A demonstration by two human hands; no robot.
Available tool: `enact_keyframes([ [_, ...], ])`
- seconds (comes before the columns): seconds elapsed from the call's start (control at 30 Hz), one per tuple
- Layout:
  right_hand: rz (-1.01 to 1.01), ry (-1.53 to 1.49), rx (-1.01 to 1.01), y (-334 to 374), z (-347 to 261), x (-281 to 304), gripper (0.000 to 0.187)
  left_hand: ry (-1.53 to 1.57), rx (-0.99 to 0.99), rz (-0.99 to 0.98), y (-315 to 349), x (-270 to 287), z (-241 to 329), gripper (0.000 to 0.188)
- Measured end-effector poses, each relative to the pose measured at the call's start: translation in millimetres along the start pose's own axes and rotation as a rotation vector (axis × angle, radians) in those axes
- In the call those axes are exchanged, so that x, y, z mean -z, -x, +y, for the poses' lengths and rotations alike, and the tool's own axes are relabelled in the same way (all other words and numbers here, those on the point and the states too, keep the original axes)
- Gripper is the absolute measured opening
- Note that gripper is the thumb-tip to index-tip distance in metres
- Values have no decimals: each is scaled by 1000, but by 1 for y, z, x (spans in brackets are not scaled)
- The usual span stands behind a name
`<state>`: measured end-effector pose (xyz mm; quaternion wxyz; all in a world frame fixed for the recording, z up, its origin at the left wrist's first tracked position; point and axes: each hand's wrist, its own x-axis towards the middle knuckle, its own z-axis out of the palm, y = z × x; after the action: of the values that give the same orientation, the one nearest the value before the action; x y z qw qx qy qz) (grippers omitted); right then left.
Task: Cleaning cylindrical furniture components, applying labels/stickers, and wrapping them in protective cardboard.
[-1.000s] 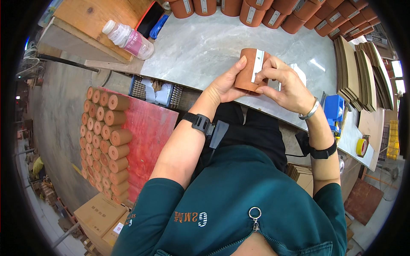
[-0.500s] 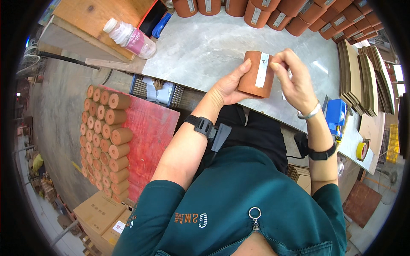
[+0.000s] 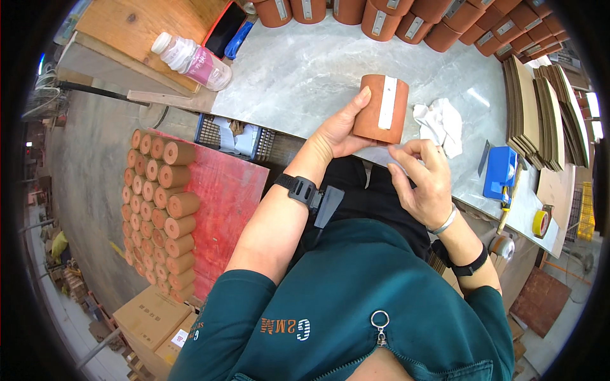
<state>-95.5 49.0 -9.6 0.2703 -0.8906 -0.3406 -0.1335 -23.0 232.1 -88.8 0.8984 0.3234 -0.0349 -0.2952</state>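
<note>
My left hand (image 3: 340,132) is closed around the left side of a reddish-brown cylinder (image 3: 365,120). The cylinder is tilted a little above the bench edge. A narrow silvery-white strip (image 3: 387,105) with a small dark spot near its upper end runs lengthwise along its face. My right hand (image 3: 422,178) hovers just below and to the right of the cylinder, apart from it. Its fingers are curled, with a gap between thumb and forefinger, and nothing shows in them. A crumpled white cloth (image 3: 440,127) lies on the bench to the right of the cylinder.
Rows of similar cylinders (image 3: 378,25) line the bench's far edge. Cardboard sheets (image 3: 524,117), a blue tape dispenser (image 3: 501,173) and a yellow tape roll (image 3: 540,223) sit right. At left are a bottle (image 3: 197,63) and several stacked cylinders (image 3: 179,152) on a red board (image 3: 225,190).
My right hand has moved down from the strip's upper end to below the cylinder, uncovering the white cloth. My left hand keeps its hold on the cylinder, nearly in place.
</note>
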Motion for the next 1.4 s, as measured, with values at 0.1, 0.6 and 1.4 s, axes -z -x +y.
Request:
enact_keyframes([
  [0.1, 93, -49, -43, -9, 2, -3, 45, 32, 28, -11, 0, 2, 1, 90],
  [0.6, 105, 80, 14, -29, 1, -1, 44, -6, 19, -64, 2, 4, 2, 90],
  [1.4, 269, -36, -12, -34, 5, -13, 37, -189, -91, 136, 14, -19, -10, 78],
])
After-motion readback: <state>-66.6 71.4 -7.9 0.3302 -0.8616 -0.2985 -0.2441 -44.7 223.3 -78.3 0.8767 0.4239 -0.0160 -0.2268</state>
